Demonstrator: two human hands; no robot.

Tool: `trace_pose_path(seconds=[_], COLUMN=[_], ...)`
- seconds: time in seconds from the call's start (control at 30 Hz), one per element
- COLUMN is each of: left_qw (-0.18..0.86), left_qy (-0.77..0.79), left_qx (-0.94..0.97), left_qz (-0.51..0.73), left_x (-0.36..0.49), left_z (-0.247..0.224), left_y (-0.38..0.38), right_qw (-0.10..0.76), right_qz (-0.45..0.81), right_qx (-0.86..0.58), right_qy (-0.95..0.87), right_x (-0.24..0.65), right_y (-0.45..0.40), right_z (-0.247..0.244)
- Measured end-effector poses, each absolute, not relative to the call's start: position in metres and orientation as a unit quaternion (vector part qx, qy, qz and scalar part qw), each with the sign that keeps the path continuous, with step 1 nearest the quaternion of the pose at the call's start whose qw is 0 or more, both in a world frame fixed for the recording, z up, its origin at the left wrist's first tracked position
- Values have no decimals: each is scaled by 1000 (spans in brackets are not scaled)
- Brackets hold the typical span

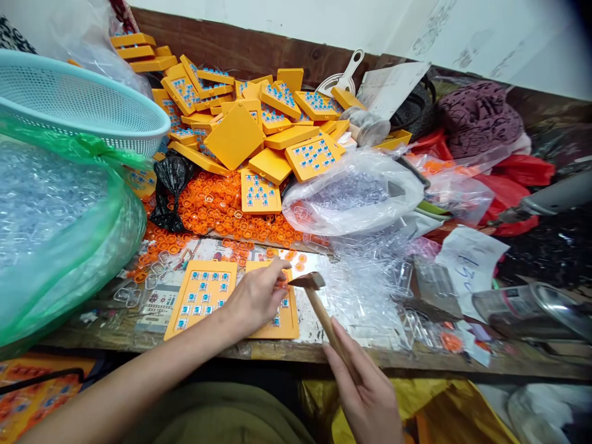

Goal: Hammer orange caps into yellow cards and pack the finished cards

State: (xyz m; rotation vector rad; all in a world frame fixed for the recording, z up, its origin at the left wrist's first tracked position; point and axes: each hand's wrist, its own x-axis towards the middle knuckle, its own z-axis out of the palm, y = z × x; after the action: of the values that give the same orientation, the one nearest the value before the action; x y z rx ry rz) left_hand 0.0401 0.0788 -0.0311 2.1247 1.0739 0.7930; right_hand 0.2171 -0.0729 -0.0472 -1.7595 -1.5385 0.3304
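Head view: a hammer (325, 319) is held by its wooden handle in the right grip (365, 382), its head just beside the left grip (259, 293); the right-hand orange panel (289, 327) lies flat on the near side of the counter (416, 359), partly covered; whether anything's pinched on the left can't be told; probably a tapping-in step, so fingers should be kept clear and the hammer aimed carefully.

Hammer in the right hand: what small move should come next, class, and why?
Probably ease the left hand clear before the hammer swings: the left fingers are bent over the yellow panel on the right, and the hammer's narrow end points toward them, apparently close.
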Motion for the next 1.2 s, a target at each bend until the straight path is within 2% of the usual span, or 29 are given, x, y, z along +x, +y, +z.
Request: trace_pose_path(seconds=[0.07, 0.13, 0.23, 0.33, 0.53, 0.63, 0.73, 0.97, 1.2], left_qw=[278, 241, 244, 253, 235, 188, 155, 187, 316], left_qy=[422, 452, 458, 443, 405, 334, 314, 310, 374], left_qx=[811, 826, 841, 850, 863, 885, 894, 887, 838], left_qz=[295, 235, 151, 132, 193, 263, 278, 288, 240], left_x=[36, 36, 42, 49, 31, 19, 14, 12, 18], left_z=[-24, -20, -20, -22, -19, -23, -30, -37, -24], left_y=[99, 122, 150, 159, 123, 91, 68, 64, 74], right_qw=[405, 422, 440, 456, 430, 421, 409, 404, 401], right_qz=[132, 142, 148, 133, 156, 151, 137, 114, 90], right_qx=[-718, -743, -758, -743, -730, -711, -686, -638, -645], right_qy=[-551, -499, -458, -472, -508, -543, -586, -645, -644], right_x=[219, 219, 216, 211, 214, 213, 208, 203, 207], right_y=[-73, -72, -68, -66, -80, -83, -81, -79, -78], right_z=[-46, -45, -46, -50, -57, -58, -57, -56, -48])
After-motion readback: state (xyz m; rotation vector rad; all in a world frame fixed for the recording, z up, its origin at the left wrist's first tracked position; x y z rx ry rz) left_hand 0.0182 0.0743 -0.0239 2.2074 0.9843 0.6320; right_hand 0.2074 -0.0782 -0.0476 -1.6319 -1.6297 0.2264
